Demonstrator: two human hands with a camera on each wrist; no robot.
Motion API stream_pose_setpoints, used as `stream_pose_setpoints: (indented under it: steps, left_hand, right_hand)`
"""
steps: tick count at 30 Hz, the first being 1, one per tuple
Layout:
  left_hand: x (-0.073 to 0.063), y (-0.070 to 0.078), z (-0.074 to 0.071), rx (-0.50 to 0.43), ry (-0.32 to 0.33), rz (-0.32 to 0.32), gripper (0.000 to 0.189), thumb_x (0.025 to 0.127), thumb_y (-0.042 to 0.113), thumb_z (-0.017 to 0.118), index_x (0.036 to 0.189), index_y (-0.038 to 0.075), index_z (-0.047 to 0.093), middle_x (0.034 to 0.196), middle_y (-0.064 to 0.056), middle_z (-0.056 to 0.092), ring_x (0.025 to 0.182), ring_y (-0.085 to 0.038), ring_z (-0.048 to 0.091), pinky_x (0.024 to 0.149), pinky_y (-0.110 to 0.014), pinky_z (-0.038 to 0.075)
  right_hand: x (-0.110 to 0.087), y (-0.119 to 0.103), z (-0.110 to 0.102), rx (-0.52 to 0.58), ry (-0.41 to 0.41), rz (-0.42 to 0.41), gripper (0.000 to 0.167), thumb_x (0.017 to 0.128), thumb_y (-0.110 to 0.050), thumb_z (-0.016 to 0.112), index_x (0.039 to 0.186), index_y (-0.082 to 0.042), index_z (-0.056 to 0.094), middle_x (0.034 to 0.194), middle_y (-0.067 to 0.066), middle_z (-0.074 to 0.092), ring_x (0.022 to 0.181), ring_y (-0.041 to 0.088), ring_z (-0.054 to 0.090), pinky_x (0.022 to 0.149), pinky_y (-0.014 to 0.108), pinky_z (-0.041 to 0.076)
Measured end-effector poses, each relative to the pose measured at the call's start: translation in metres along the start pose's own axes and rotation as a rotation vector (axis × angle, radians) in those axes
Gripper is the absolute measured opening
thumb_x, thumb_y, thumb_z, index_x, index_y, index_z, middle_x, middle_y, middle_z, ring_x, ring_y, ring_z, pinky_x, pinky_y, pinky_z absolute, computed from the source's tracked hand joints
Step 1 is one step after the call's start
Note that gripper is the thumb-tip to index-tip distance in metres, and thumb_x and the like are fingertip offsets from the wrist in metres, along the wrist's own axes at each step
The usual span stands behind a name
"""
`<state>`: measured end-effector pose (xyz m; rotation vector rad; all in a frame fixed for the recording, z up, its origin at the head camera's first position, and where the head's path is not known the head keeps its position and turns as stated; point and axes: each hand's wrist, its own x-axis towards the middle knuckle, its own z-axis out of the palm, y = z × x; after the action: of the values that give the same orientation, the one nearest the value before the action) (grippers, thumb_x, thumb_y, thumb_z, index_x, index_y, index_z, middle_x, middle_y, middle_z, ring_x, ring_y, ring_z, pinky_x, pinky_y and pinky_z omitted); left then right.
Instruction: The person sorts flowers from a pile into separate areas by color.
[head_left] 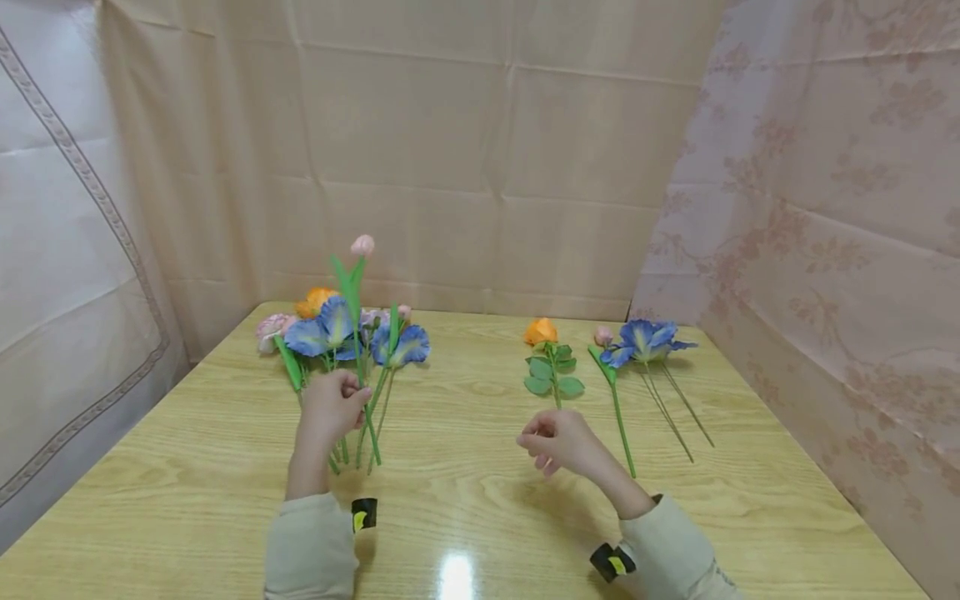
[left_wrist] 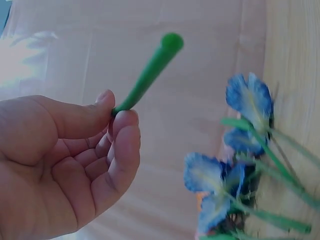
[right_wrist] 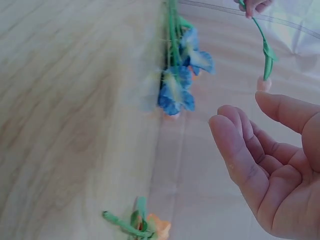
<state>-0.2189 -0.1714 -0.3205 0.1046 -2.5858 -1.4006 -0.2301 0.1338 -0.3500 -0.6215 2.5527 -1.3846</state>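
My left hand (head_left: 333,408) pinches the green stem of an artificial pink tulip (head_left: 362,246) between thumb and fingers. The tulip stands nearly upright, its bud highest, above a bunch of flowers on the table. In the left wrist view the stem's lower end (left_wrist: 150,72) points out from the fingertips. Below it lie blue irises (head_left: 401,346), an orange flower (head_left: 315,302) and a pink flower (head_left: 274,332). My right hand (head_left: 566,442) hovers over the table with loosely bent fingers and holds nothing. Nearest to it is an orange rose (head_left: 542,332) with green leaves.
Right of the rose lie another pink tulip (head_left: 615,400) and blue irises (head_left: 645,342) with thin stems. The wooden table (head_left: 465,442) ends at a beige curtain (head_left: 480,167) behind, with a patterned cloth (head_left: 825,208) at the right.
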Motion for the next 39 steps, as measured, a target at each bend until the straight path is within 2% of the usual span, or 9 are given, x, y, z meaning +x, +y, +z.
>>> stream_pose_setpoints:
  steps: [5,13,20,27,34,39]
  left_hand:
    - [-0.003,0.013,0.012,-0.037,-0.032,0.057,0.011,0.086,0.003,0.057,0.08,-0.003,0.051,0.066,-0.009,0.054,0.053,-0.02,0.057,0.049,-0.027,0.048]
    - [-0.007,0.024,0.027,-0.075,-0.042,0.103,0.007,0.084,0.001,0.059,0.082,-0.004,0.055,0.067,-0.01,0.058,0.056,-0.024,0.059,0.052,-0.03,0.05]
    - [-0.01,0.034,0.04,-0.061,-0.077,0.161,0.01,0.084,0.002,0.06,0.076,0.001,0.053,0.062,-0.007,0.057,0.053,-0.021,0.057,0.049,-0.028,0.047]
    - [-0.016,0.048,0.053,-0.02,-0.078,0.237,0.01,0.082,0.003,0.062,0.076,0.002,0.055,0.059,-0.004,0.055,0.051,-0.018,0.056,0.047,-0.026,0.045]
    - [-0.021,0.06,0.073,-0.057,-0.167,0.308,0.011,0.083,0.001,0.061,0.074,0.002,0.055,0.06,-0.005,0.054,0.051,-0.017,0.055,0.046,-0.025,0.044]
    - [-0.025,0.068,0.085,-0.082,-0.2,0.357,0.011,0.084,0.001,0.06,0.075,0.002,0.054,0.062,-0.008,0.054,0.051,-0.019,0.055,0.046,-0.024,0.044]
  right_hand:
    - [0.0,-0.005,-0.001,0.024,0.008,0.002,0.016,0.085,-0.014,0.06,0.087,0.003,0.061,0.07,0.016,0.059,0.056,0.017,0.058,0.05,0.031,0.05]
    - [-0.004,-0.023,-0.003,0.057,0.027,0.0,0.019,0.087,-0.012,0.058,0.092,0.006,0.06,0.067,0.003,0.057,0.06,0.022,0.06,0.052,0.035,0.051]
    - [-0.005,-0.031,-0.005,0.1,0.056,0.014,0.026,0.087,-0.017,0.059,0.096,0.007,0.059,0.072,0.007,0.058,0.063,0.021,0.06,0.055,0.033,0.051]
    - [-0.008,-0.036,-0.011,0.175,0.111,0.006,0.029,0.087,-0.015,0.058,0.101,0.011,0.057,0.077,0.013,0.059,0.066,0.023,0.061,0.057,0.034,0.052]
    - [-0.011,-0.037,-0.009,0.205,0.095,-0.011,0.03,0.087,-0.012,0.058,0.102,0.013,0.056,0.081,0.016,0.06,0.068,0.026,0.061,0.059,0.035,0.052]
    - [-0.009,-0.037,-0.001,0.201,0.056,-0.028,0.031,0.086,-0.011,0.06,0.103,0.014,0.055,0.079,0.012,0.061,0.07,0.027,0.061,0.06,0.035,0.052]
